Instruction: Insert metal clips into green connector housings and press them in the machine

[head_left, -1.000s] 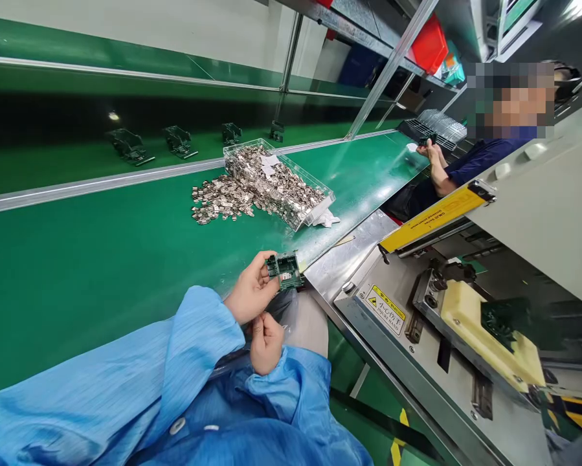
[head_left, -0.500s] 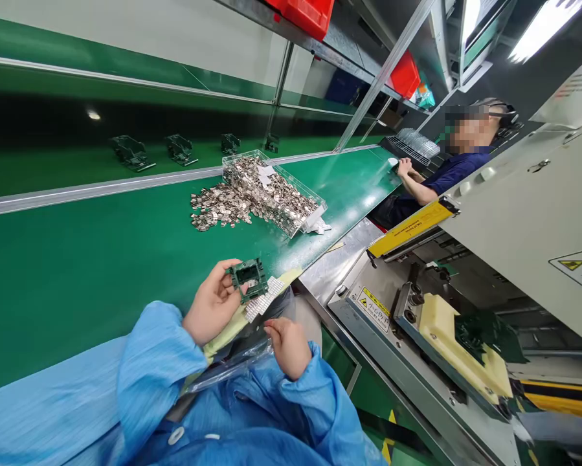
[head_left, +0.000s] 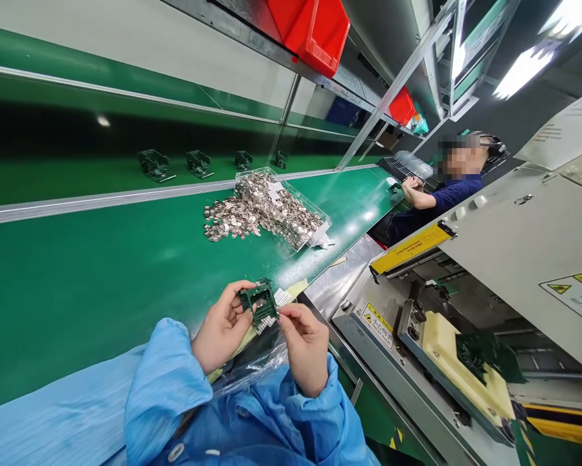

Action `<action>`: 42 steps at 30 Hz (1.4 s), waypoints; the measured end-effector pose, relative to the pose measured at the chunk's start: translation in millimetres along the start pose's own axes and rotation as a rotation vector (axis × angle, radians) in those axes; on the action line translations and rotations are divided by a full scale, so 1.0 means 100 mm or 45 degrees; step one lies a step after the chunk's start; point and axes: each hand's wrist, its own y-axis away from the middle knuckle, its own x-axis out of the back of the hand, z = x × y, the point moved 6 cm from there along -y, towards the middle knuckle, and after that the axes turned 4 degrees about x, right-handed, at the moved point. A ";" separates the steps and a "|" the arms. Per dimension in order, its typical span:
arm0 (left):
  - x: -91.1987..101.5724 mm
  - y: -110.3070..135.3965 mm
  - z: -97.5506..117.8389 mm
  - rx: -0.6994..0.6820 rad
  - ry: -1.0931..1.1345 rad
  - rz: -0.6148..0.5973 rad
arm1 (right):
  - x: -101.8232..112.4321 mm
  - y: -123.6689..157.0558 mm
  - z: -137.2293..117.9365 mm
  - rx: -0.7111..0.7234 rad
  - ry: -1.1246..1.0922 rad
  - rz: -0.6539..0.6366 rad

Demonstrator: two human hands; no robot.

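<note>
My left hand [head_left: 224,328] is closed round the left side of a dark green plastic frame [head_left: 260,316] with a square opening. Something small and pale shows inside that opening. At the frame's right edge, the thumb and fingers of my right hand [head_left: 304,346] are pinched together. What they hold, if anything, is too small to make out. Behind and below the frame lies a sheet of small white labels [head_left: 283,297], partly covered, over yellow paper [head_left: 298,287].
Small metal pieces [head_left: 232,217] spill onto the green bench [head_left: 101,278] from a clear tray [head_left: 298,244]. Several dark green parts [head_left: 156,166] stand behind the bench's metal rail. A machine with a cream fixture [head_left: 439,336] stands at right. Farther back sits another person [head_left: 429,200].
My right hand has risen from below to the frame's right edge. My left hand and the frame sit slightly lower and farther right as the view has shifted.
</note>
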 end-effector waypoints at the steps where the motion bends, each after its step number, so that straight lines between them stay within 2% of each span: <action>1: -0.01 0.01 0.00 0.001 0.011 -0.017 | -0.03 -0.01 -0.03 0.065 0.035 0.006; 4: -0.04 0.02 0.00 0.008 0.047 -0.062 | -0.11 -0.02 -0.05 0.176 0.135 0.020; 14: -0.08 0.03 0.04 0.001 -0.009 -0.110 | -0.25 0.00 -0.05 0.097 0.342 0.024; 21: -0.04 0.05 -0.03 -0.025 -0.060 0.004 | -0.35 0.09 0.05 0.099 0.276 0.149; 27: -0.01 0.06 -0.09 -0.041 -0.061 0.118 | -0.44 0.12 0.07 0.176 0.317 0.245; 33: 0.00 0.07 -0.05 -0.055 -0.087 0.163 | -0.45 0.13 0.15 0.113 0.150 0.310; 39: -0.05 0.10 -0.04 -0.066 -0.093 0.112 | -0.50 0.16 0.22 0.056 -0.053 0.341; 42: -0.06 0.08 -0.03 -0.034 -0.048 0.080 | -0.46 0.14 0.26 -0.058 -0.164 0.299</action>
